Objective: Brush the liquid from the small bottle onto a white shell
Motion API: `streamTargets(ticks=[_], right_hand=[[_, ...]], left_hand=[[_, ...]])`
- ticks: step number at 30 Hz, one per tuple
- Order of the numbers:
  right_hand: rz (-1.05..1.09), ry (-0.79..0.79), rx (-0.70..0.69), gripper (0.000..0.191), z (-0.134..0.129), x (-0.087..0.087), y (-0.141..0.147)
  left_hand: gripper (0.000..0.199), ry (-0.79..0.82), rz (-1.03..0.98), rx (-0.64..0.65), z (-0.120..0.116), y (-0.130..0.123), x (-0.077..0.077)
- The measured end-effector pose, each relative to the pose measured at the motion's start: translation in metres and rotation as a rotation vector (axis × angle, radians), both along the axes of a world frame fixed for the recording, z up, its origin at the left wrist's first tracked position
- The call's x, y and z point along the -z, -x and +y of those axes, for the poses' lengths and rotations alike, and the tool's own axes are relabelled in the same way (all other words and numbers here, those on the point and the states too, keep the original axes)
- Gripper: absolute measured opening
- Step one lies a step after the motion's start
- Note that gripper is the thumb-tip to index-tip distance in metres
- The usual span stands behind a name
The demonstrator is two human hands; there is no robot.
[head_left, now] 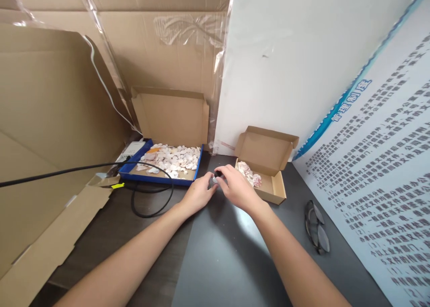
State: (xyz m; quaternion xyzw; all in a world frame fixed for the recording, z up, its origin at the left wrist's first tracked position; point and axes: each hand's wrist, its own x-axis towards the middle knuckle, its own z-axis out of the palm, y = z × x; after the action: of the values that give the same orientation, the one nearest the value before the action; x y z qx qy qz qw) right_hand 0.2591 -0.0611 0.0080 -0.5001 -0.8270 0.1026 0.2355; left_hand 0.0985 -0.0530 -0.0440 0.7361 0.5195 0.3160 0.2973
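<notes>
My left hand (198,191) and my right hand (236,184) meet over the dark table. Between their fingertips is a small object (214,180), clear or grey with a black part at the top right, perhaps a little bottle; its exact kind is too small to tell. The left fingers close around its grey part, while the right thumb and fingers pinch near the black part. Behind my left hand lies a blue-edged box (161,180) full of white seashells (178,157). Just beyond my right hand, a small cardboard box (268,194) holds pinkish shells (246,172).
A black cable (152,215) loops over the table at the left, with a yellow tag (118,186). Eyeglasses (316,228) lie at the right. Cardboard panels (50,96) wall the left side, and a printed poster (369,164) stands at the right.
</notes>
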Motion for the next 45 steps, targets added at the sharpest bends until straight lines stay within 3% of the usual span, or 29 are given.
streamTargets(ticks=[31,45], right_hand=[[0.206,-0.159,0.112,0.013,-0.003,-0.03,-0.025],[0.221,-0.184,0.085,0.012,-0.003,-0.026,-0.018]], left_hand=[[0.013,-0.036,0.086,0.043,-0.012,0.001,-0.01],[0.014,-0.064,0.113,0.05,-0.016,0.0,-0.013]])
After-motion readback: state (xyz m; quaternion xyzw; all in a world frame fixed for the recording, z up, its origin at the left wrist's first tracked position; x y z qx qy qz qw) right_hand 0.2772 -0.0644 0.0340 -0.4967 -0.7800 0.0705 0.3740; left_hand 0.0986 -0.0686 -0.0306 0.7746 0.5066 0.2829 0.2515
